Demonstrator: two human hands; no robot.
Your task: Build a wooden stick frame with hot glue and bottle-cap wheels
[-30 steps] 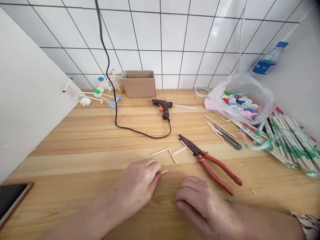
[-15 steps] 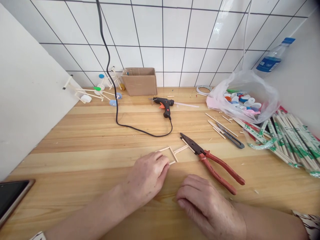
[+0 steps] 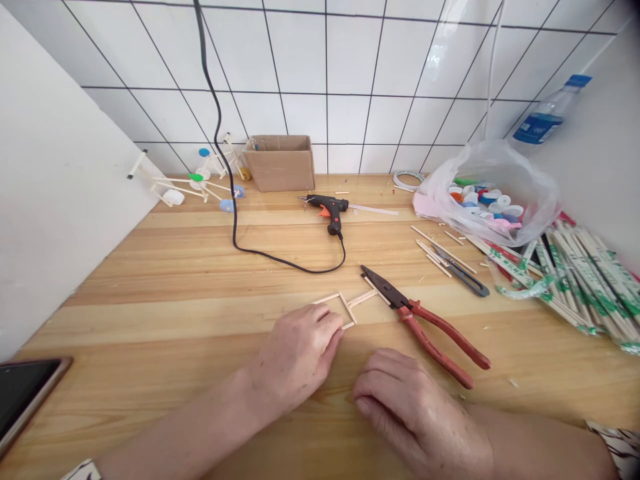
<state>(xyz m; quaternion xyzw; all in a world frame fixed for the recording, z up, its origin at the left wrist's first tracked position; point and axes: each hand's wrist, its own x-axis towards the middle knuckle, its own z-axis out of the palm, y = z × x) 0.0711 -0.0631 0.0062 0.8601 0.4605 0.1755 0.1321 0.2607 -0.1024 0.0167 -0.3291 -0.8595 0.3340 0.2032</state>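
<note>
A small frame of thin wooden sticks (image 3: 347, 309) lies flat on the table, with a short crosspiece running off to the right. My left hand (image 3: 303, 343) is closed over its near-left part, and the fingers hide that portion. The stem's far end meets a stick lying alongside the jaws of long-nose pliers (image 3: 420, 320) with red handles. Just left of those handles, my right hand (image 3: 407, 400) rests on the table with its fingers curled in, and nothing shows in it.
Behind are a black glue gun (image 3: 327, 208) with its cable, a cardboard box (image 3: 280, 163) and a stick model with bottle caps (image 3: 195, 180). To the right lie a utility knife (image 3: 463, 272), a bag of caps (image 3: 533, 193) and bundled chopsticks (image 3: 575, 273). A phone (image 3: 30, 393) sits left.
My left hand has slid slightly to the right along the stick frame. The frame, the pliers and my right hand look unmoved.
</note>
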